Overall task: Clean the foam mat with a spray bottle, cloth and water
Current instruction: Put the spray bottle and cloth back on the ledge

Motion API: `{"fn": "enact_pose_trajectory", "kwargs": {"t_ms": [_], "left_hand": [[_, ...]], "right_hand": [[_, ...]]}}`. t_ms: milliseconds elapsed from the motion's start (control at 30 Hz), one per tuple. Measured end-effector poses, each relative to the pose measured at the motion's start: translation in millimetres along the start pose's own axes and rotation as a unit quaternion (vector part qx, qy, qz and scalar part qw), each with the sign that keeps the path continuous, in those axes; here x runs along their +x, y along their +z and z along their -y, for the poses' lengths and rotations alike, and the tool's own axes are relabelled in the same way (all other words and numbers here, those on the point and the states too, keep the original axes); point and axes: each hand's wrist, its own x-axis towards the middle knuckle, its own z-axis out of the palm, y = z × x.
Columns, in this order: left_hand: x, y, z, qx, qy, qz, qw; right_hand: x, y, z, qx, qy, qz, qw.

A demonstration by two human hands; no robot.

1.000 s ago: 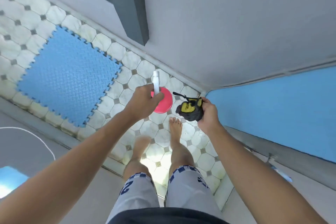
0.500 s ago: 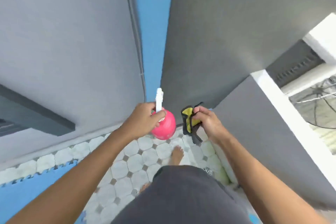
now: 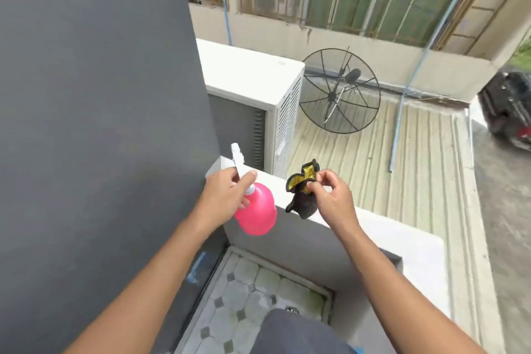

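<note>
From the head camera, the left hand is wrapped round the white neck of the pink spray bottle. The bottle's round body hangs just below and to the right of that hand. The right hand pinches a black-and-yellow cloth between its fingertips, and the cloth dangles between the two hands, close to the bottle. Both hands are over the white ledge. A grey wall stands left of the left hand. Beyond the hands are an air-conditioner unit and a mesh dish. A tiled floor lies below the forearms.
</note>
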Motion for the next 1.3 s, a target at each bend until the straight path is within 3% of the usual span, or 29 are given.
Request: {"fn": "enact_pose_trajectory", "kwargs": {"t_ms": [100,167,367,533,633,800,933,1000,1133,1300], "left_hand": [[54.8,37.9,-32.3,0.012,0.021,0.007,1.0],[80.0,64.1,-44.3,0.01,0.028,0.015,0.999],[111.6,126.1,-41.9,0.044,0.034,0.075,0.996],[121.5,134.4,-37.4,0.087,0.045,0.112,0.989],[122.4,134.7,-35.0,0.104,0.053,0.14,0.983],[117.7,137.0,-31.1,0.102,0.081,0.131,0.983],[116.9,136.3,-29.1,0.1,0.092,0.129,0.982],[117.1,136.8,-27.9,0.096,0.093,0.127,0.983],[119.1,139.6,-27.4,0.097,0.098,0.122,0.983],[118.9,139.8,-25.7,0.103,0.1,0.128,0.981]], "right_hand": [[35.2,-28.8,-8.9,0.016,-0.025,-0.102,0.994],[45.4,-38.7,-33.0,0.001,-0.022,-0.128,0.992],[27.1,-34.7,-142.2,-0.114,0.135,-0.071,0.982],[-0.4,-34.5,-166.1,-0.16,0.192,0.002,0.968],[-4.0,-37.7,-151.1,-0.229,0.154,0.025,0.961],[41.6,-31.0,-133.5,-0.25,0.025,-0.124,0.96],[84.6,-18.5,-161.8,-0.323,0.115,-0.012,0.939],[73.0,-6.3,-182.3,-0.368,0.107,0.027,0.923],[25.2,7.0,-206.3,-0.435,0.044,0.029,0.899],[31.2,-1.1,-198.7,-0.441,0.065,0.064,0.893]]}}
